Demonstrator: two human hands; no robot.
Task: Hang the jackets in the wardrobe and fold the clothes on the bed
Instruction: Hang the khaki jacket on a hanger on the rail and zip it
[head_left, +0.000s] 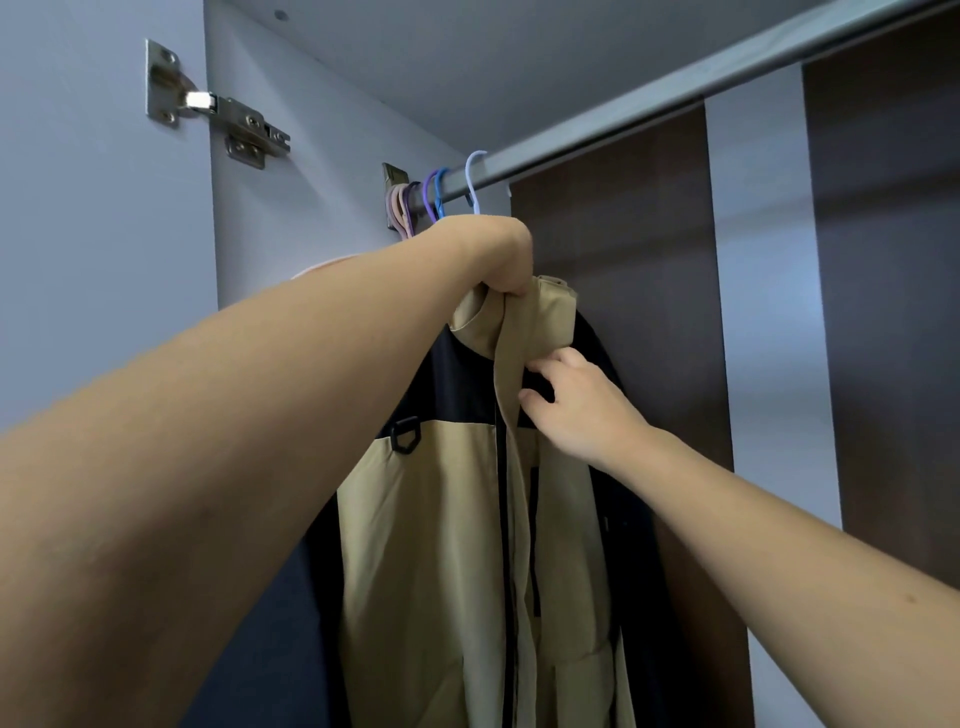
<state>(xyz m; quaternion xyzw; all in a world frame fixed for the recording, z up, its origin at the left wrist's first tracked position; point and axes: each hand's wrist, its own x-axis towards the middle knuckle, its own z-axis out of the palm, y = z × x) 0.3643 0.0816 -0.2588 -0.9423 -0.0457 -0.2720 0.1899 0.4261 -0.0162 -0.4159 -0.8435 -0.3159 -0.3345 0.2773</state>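
I see left hand (501, 254) clenching beige-and-navy fabric jacket (441, 519) collar | right hand (576, 405) pinching its front, 3 o'clock | grey metal rail (675, 98) at 12 | hanging unfinished, folding unseen

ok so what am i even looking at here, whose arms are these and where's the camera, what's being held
There is no machine here. The picture comes from one wide-angle camera worn on a person's head, so the two bare arms reaching forward are that person's own. They stand at an open wardrobe, looking up at its metal rail. The left hand has its fingers curled in a grip on the collar of a tan and navy jacket, holding it up just below the rail. The right hand touches the jacket's front edge, fingers reaching in under it. Several coloured hanger hooks sit on the rail at its far left end, with a pale one nearest the hand. Whether the jacket is on a hanger is hidden by the hand. A door hinge shows top left.
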